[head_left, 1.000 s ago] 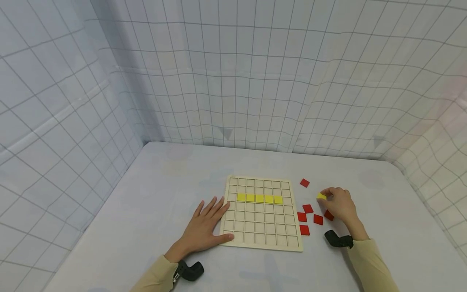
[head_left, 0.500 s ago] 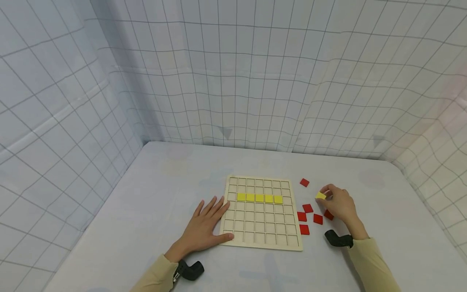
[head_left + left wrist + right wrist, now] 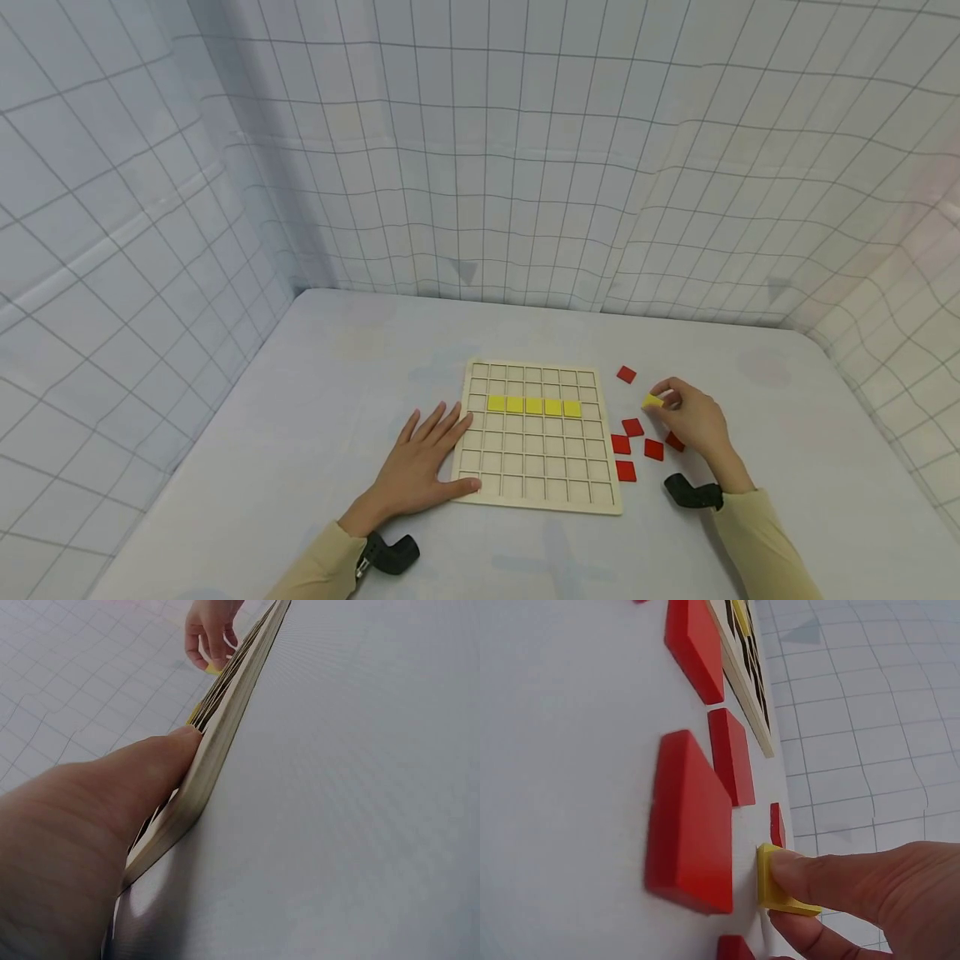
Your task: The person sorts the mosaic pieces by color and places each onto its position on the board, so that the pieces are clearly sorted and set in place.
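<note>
A cream wooden grid board (image 3: 536, 492) lies on the white table, with a row of several yellow square tiles (image 3: 533, 406) set in its cells. My left hand (image 3: 416, 468) rests with fingers spread at the board's left side, its thumb over the front left corner; the left wrist view shows the thumb (image 3: 142, 769) on the rim. To the right of the board, my right hand (image 3: 696, 418) pinches one yellow tile (image 3: 652, 402) between thumb and fingers. In the right wrist view that yellow tile (image 3: 780, 889) stands tilted, close over the table.
Several red square tiles (image 3: 654, 450) are scattered between the board and my right hand, one red tile (image 3: 626, 374) farther back. Behind the table hangs a white cloth with a grid pattern (image 3: 525, 167); another stretch runs along the left.
My right hand, pinching the yellow tile, has shifted slightly left toward the board, and the tile has tilted. The left hand has stayed in place.
</note>
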`<act>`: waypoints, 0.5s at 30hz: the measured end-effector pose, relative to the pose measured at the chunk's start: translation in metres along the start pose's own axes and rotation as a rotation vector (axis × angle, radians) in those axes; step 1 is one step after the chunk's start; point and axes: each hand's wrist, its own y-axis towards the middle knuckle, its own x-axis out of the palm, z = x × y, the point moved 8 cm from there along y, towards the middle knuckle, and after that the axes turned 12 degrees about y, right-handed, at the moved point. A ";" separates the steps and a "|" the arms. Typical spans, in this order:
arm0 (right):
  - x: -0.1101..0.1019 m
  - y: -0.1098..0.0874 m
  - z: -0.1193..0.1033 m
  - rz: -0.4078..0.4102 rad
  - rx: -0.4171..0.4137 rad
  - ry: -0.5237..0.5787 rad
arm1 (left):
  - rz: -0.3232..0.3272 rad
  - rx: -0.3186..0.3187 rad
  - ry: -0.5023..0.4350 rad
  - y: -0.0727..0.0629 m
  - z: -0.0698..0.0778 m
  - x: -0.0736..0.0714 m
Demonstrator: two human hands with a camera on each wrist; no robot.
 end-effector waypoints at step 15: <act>0.006 -0.001 -0.011 0.003 -0.025 0.159 | -0.011 -0.007 0.007 0.001 0.000 0.000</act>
